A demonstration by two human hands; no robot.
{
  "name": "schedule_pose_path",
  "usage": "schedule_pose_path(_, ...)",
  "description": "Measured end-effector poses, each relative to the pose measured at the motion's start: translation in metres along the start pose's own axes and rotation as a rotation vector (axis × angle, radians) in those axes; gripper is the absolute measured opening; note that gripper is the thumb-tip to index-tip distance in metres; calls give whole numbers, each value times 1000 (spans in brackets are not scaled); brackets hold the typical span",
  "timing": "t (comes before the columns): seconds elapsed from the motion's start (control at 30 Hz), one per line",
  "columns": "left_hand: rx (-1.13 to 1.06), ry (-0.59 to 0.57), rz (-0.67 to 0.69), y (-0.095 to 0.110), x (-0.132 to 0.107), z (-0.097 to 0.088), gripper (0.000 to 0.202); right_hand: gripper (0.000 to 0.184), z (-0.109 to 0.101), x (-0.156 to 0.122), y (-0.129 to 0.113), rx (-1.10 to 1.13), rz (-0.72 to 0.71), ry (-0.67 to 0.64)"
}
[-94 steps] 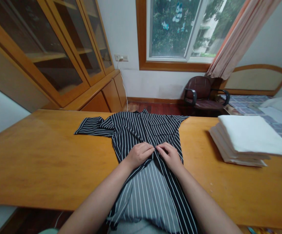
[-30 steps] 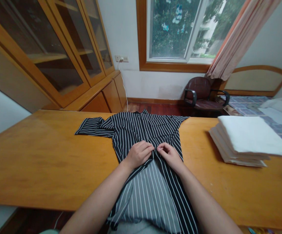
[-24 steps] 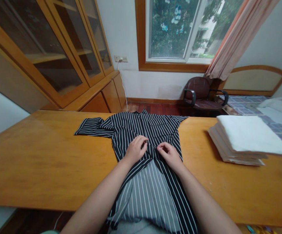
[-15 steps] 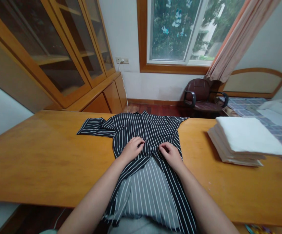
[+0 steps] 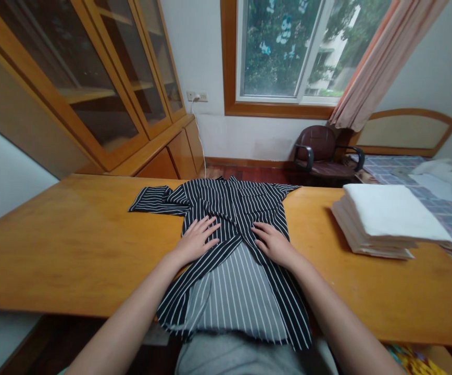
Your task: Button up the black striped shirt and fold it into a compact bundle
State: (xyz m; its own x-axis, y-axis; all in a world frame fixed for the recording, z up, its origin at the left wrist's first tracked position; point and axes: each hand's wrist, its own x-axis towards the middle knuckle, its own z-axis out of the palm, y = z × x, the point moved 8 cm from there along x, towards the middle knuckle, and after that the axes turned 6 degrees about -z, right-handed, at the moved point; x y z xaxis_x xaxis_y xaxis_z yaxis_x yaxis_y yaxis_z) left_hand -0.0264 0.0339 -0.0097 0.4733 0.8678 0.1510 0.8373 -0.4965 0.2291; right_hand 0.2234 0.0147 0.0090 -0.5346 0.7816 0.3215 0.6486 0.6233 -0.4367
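in the head view, the striped shirt [image 5: 234, 205] lies at the centre of the frame directly under both palms, its long axis running from collar at the top to hem at the bottom, the left hand [image 5: 199, 238] on one front panel and the right hand [image 5: 273, 242] slightly nearer the point where the fronts part, fingers spread, clamped on nothing. the wooden table [image 5: 65, 250] bears it, hem past the near edge, with a white stack [image 5: 393, 211] at right and a chair [image 5: 317, 148] beyond.
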Motion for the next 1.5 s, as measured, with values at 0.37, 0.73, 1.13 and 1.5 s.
schedule_pose_path(0.37, 22, -18, -86, -19, 37, 1, 50, 42, 10, 22, 16, -169, -47, 21)
schedule_pose_path(0.73, -81, 104, 25, 37, 22, -48, 21, 22, -7, 16, 25, 23, 43, 216)
schedule_pose_path(1.13, 184, -119, -61, 68, -9, -36, 7, 8, -25, 9, -1, 72, 10, 218)
schedule_pose_path(1.5, -230, -129, -88, 80, 0, -45, 10, 26, -13, -17, -38, -189, 71, 69)
